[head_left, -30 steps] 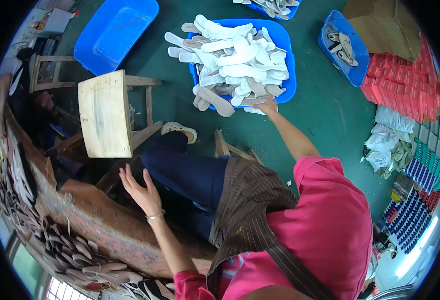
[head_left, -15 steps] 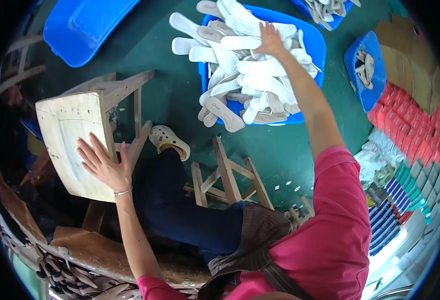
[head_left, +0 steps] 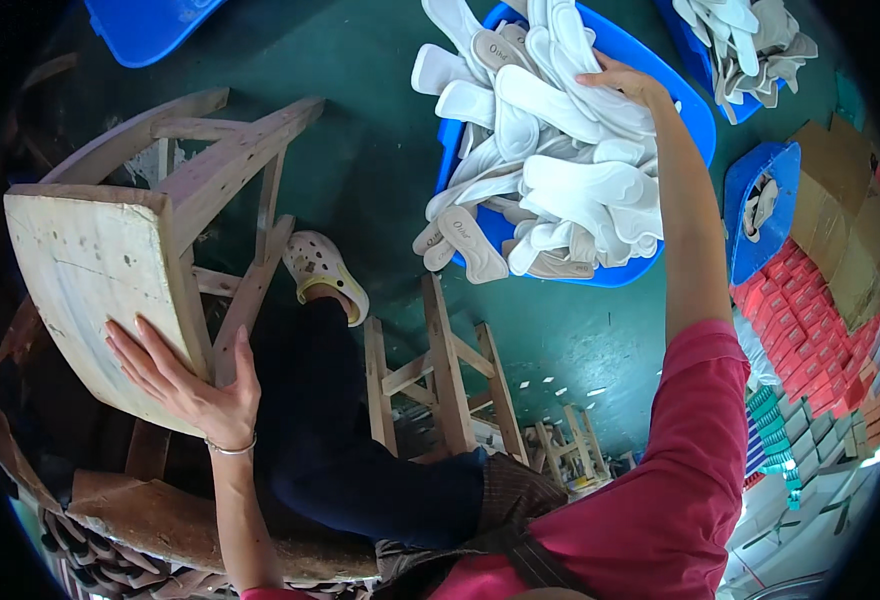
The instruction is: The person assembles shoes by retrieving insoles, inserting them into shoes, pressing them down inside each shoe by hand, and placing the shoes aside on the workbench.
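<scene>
My left hand point(head_left: 180, 390) lies with fingers spread along the pale curved board point(head_left: 90, 270) of a wooden stand point(head_left: 235, 170), touching its lower right part. My right arm reaches out to a blue tub point(head_left: 695, 100) heaped with white and beige shoe insoles point(head_left: 560, 190). At the heap's right side, my right hand point(head_left: 640, 85) has its fingers bent round the edge of some white insoles point(head_left: 580, 50). Part of those fingers is hidden, so how many insoles it grips cannot be told. Several insoles stick out over the tub's left rim.
Beside the stand is my foot in a pale clog point(head_left: 325, 270). A wooden stool frame point(head_left: 450, 370) stands near my leg. More blue tubs point(head_left: 760, 220) hold insoles at the right and far right. Red boxes point(head_left: 800, 330) and cardboard point(head_left: 840, 210) are stacked at the right.
My right hand has gone from lying spread on top of the heap to bending round insoles at its right side. The view has shifted; my left hand sits lower on the board.
</scene>
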A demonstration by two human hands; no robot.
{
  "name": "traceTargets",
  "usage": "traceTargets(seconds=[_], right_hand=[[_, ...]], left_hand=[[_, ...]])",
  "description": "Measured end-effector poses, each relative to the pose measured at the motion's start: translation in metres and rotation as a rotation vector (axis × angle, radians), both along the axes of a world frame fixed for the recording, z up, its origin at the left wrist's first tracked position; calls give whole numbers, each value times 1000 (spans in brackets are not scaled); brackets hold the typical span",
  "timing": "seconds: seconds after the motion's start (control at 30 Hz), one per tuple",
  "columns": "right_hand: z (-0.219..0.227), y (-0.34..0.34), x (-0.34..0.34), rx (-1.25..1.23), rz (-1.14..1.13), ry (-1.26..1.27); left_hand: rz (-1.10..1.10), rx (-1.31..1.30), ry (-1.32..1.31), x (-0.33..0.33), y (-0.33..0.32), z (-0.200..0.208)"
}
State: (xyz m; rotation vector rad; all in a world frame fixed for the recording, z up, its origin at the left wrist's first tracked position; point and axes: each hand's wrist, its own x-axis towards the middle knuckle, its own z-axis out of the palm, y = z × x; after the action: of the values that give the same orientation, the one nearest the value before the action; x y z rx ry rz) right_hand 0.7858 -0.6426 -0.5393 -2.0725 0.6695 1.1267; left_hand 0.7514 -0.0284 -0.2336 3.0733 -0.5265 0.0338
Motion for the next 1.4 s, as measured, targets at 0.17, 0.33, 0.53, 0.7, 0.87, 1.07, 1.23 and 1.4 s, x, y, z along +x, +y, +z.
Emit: traceTargets(seconds=[0.17,0.33,0.53,0.7,0.87,1.07,1.23,1.4], right_hand=[[-20,26,13,-6,146,72],[-20,52,3,-174,147,-47],[-15,58,-12,14,108,53],[-14,68,-17,-98,356,58],[15,70,-20,-108,337,63],[52,73,-44,51,208,79],[81,80,-91,-247,259,-169],[163,67,-118,-197,114,-351]], left_hand=[[-13,12,-28,1,-1,-1],[-15,19,-33,2,-3,-1],[-1,16,-28,1,-2,-2],[-8,-9,-31,1,1,-2],[-4,-21,-50,0,2,-3],[84,-20,-54,-4,0,-3],[109,-79,-62,-7,2,-2],[105,-94,-48,-11,10,3]])
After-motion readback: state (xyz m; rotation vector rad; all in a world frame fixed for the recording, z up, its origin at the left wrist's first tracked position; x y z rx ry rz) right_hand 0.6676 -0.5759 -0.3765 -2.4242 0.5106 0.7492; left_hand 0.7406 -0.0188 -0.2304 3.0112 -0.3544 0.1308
